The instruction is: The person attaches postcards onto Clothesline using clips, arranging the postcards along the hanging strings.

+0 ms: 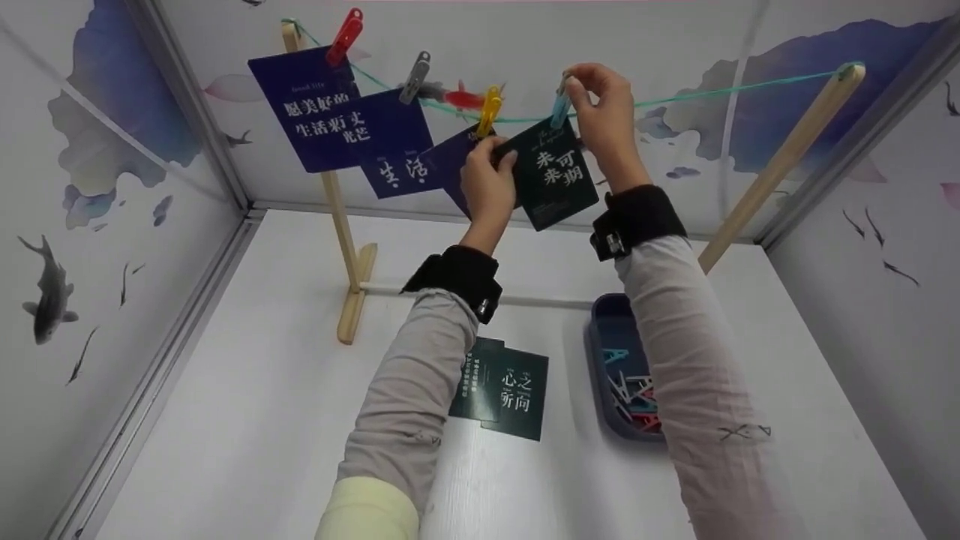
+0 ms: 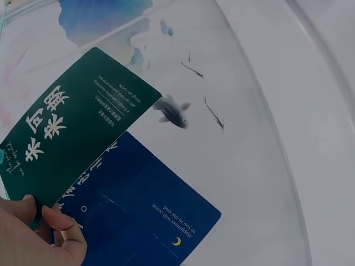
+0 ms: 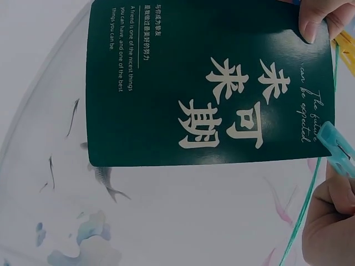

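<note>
The left hand (image 1: 489, 180) pinches the upper left corner of a dark green card (image 1: 556, 176) between thumb and fingers. At the card's top edge, on the green string (image 1: 705, 95), the right hand (image 1: 609, 120) pinches a light blue clip (image 1: 560, 109); in the right wrist view the blue clip (image 3: 336, 145) overlaps the card's edge. Behind the green card, a blue card (image 2: 150, 210) hangs under a yellow clip (image 1: 490, 109). Farther left, a grey clip (image 1: 416, 76) and a red clip (image 1: 346, 36) hold blue cards (image 1: 397, 142) on the string.
Wooden posts (image 1: 784, 165) carry the string at both sides, joined low down by a pale bar (image 1: 540, 301). Two green cards (image 1: 525, 416) lie overlapping on the white table (image 1: 285, 420). A dark blue basket (image 1: 598, 375) with several clips stands partly behind the right forearm.
</note>
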### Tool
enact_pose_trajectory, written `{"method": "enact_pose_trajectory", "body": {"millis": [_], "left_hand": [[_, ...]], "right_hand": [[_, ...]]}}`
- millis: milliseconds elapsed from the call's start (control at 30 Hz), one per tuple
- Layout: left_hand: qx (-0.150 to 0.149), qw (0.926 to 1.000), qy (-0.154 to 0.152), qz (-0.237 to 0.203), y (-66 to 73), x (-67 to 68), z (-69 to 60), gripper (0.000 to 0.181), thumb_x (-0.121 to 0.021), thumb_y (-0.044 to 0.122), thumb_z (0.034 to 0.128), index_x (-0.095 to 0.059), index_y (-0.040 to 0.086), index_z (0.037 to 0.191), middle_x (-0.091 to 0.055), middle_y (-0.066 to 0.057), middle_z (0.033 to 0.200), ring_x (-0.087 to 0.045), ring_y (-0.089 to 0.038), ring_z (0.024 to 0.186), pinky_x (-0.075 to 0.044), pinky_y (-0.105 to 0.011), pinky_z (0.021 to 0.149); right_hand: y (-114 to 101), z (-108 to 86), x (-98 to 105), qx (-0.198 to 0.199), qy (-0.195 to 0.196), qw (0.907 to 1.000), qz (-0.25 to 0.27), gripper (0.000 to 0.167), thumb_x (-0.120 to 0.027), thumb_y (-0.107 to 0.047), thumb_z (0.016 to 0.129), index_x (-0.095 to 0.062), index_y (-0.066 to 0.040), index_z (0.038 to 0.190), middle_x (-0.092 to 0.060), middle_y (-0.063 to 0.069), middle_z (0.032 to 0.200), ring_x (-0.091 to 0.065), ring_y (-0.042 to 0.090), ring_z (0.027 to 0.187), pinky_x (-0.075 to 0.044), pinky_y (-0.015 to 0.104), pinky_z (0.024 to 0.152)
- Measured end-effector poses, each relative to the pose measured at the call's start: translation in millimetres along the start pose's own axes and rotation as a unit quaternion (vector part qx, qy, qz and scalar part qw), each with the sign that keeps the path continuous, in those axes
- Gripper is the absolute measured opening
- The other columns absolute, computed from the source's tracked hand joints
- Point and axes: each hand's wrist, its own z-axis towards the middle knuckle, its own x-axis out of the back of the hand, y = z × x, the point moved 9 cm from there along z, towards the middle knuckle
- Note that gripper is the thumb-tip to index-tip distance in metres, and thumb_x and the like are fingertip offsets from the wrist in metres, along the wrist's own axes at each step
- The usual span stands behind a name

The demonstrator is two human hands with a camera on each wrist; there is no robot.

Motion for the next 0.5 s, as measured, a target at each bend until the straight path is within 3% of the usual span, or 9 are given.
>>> {"method": "enact_pose_trajectory", "body": {"millis": [167,500], "left_hand": [[0.006,0.9999,0.011,-0.006,-3.3,-0.8,-0.9,0.020,-0.060,0.013,0.0917,-0.066,0.005,0.109,-0.068,-0.011,0.099,-0.061,-0.023,0.090,-0.047,-0.032,0.079],[0.013,0.9987,0.030,-0.040,-16.8,4.6,-4.0,0.025,-0.065,0.009,0.0884,-0.058,0.005,0.112,-0.067,-0.011,0.101,-0.064,-0.020,0.091,-0.050,-0.031,0.081]], "right_hand": [[2.1,-1.1,-4.7,-0.013,-0.024,0.9992,-0.030,0.029,-0.045,-0.014,0.099,-0.056,0.000,0.122,-0.057,0.014,0.124,-0.049,0.018,0.122,-0.035,0.025,0.104],[8.1,-4.5,-10.4,-0.035,-0.046,0.9972,-0.047,0.035,-0.040,-0.016,0.101,-0.049,-0.004,0.133,-0.052,0.013,0.131,-0.044,0.018,0.121,-0.033,0.027,0.105]]}}
